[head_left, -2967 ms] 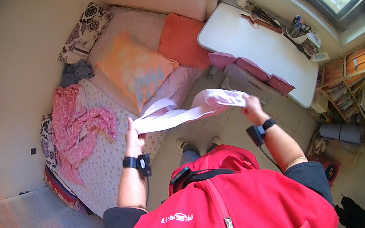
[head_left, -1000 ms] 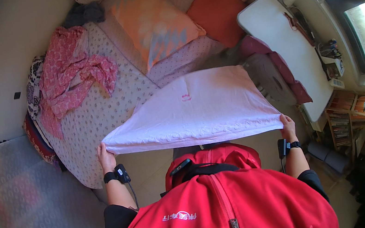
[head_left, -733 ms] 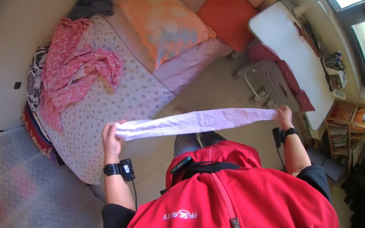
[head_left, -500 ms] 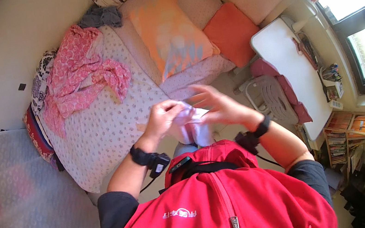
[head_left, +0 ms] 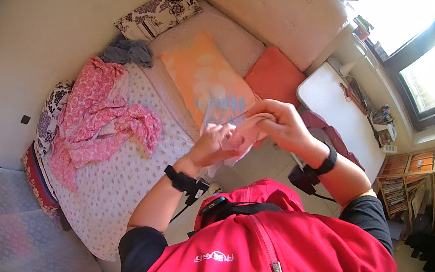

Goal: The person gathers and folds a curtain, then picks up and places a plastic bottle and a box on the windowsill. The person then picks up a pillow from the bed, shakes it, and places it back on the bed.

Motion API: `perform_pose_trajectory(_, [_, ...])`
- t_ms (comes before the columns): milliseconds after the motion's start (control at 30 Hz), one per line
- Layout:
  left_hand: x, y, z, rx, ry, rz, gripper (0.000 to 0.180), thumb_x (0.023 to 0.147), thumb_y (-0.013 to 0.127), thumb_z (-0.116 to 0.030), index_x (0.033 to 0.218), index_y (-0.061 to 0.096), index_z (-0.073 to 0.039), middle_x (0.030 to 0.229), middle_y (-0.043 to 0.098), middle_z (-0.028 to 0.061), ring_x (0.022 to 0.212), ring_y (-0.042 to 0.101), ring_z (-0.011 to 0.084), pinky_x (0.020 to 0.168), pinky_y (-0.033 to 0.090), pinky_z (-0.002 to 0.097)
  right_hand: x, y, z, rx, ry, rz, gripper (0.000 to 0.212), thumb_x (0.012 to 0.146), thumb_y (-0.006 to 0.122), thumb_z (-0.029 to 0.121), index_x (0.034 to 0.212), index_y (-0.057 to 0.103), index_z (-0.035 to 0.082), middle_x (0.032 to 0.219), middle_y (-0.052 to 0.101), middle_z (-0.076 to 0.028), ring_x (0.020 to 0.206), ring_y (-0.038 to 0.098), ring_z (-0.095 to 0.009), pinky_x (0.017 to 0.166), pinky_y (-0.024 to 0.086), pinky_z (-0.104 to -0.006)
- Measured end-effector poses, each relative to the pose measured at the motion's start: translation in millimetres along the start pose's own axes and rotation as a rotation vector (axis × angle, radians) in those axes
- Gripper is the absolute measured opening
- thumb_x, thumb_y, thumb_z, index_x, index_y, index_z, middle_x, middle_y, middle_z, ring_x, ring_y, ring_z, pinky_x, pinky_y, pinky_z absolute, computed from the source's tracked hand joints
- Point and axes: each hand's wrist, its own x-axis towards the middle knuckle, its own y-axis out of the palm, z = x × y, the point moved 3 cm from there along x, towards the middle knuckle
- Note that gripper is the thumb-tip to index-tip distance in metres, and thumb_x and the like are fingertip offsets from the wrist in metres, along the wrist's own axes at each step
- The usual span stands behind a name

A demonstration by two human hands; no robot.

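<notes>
Pale pink cloth (head_left: 244, 136), suspended near the floral-sheeted bed (head_left: 132, 203), is gripped by the closely spaced left hand (head_left: 212, 143) and right hand (head_left: 284, 126), its handling apparently unfinished: gathered into a bunch, but not yet set down.

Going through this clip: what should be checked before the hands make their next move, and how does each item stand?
1. Left hand holding the pale pink cloth: ok.
2. Right hand gripping that cloth: ok.
3. Cloth spread flat: not ok; it is bunched between the hands.
4. All its corners accounted for: cannot tell; folds and hands hide some.
5. Orange patterned pillow on the bed: ok.
6. Pink printed fabric smooth: not ok; it lies crumpled.
</notes>
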Motion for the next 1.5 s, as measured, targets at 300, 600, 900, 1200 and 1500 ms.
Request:
perform_pose_trajectory(300, [-10.5,28.2,44.6,-0.406,-0.092,-0.084,0.029,0.099,0.056,-0.03,0.093,0.066,-0.003,0.091,0.067,0.0107,0.089,0.065,0.0205,0.076,0.049,0.0332,-26.8,-142.0,9.6,-0.18,0.025,-0.285,0.019,0.079,0.05,-0.006,0.091,0.064,-0.005,0.083,0.065,-0.006,0.076,0.066,-0.016,0.067,0.054,-0.0281])
perform_pose_trajectory(600, [136.8,-146.5,9.8,0.148,-0.294,-0.51,0.016,0.094,0.052,-0.017,0.092,0.064,-0.007,0.082,0.067,0.0162,0.077,0.066,0.0338,0.065,0.052,0.0379,77.3,-269.5,-26.9,-0.907,-0.365,-0.546,0.016,0.075,0.056,-0.004,0.086,0.066,0.0,0.086,0.067,-0.02,0.077,0.065,-0.037,0.069,0.052,-0.0392])
perform_pose_trajectory(900, [47.4,31.3,-10.8,-0.595,-0.571,-0.078,0.017,0.095,0.06,-0.013,0.097,0.071,-0.001,0.086,0.068,0.0031,0.088,0.06,0.0129,0.081,0.049,0.033,-28.6,-244.3,-163.6,-0.188,0.758,0.726,0.008,0.077,0.065,0.008,0.082,0.07,0.003,0.069,0.064,-0.002,0.061,0.059,-0.015,0.054,0.047,-0.0317])
perform_pose_trajectory(1200, [83.9,-140.2,23.0,-0.118,-0.465,0.162,0.028,0.071,0.084,-0.015,0.092,0.069,-0.003,0.083,0.071,0.0067,0.078,0.064,0.0111,0.072,0.051,0.0298,116.6,-330.6,-84.0,-0.568,0.238,0.169,0.025,0.073,0.049,-0.005,0.089,0.068,-0.002,0.065,0.06,-0.006,0.064,0.059,-0.01,0.055,0.048,-0.0313])
perform_pose_trajectory(1500, [180.9,-355.1,151.0,0.915,-0.657,-0.563,0.019,0.088,0.062,-0.023,0.096,0.071,-0.01,0.097,0.069,0.0186,0.093,0.065,0.0407,0.078,0.052,0.0492,426.2,-275.0,38.6,-0.903,-0.33,-0.481,0.02,0.081,0.062,0.017,0.089,0.068,-0.001,0.078,0.068,-0.018,0.074,0.067,-0.026,0.068,0.053,-0.0396])
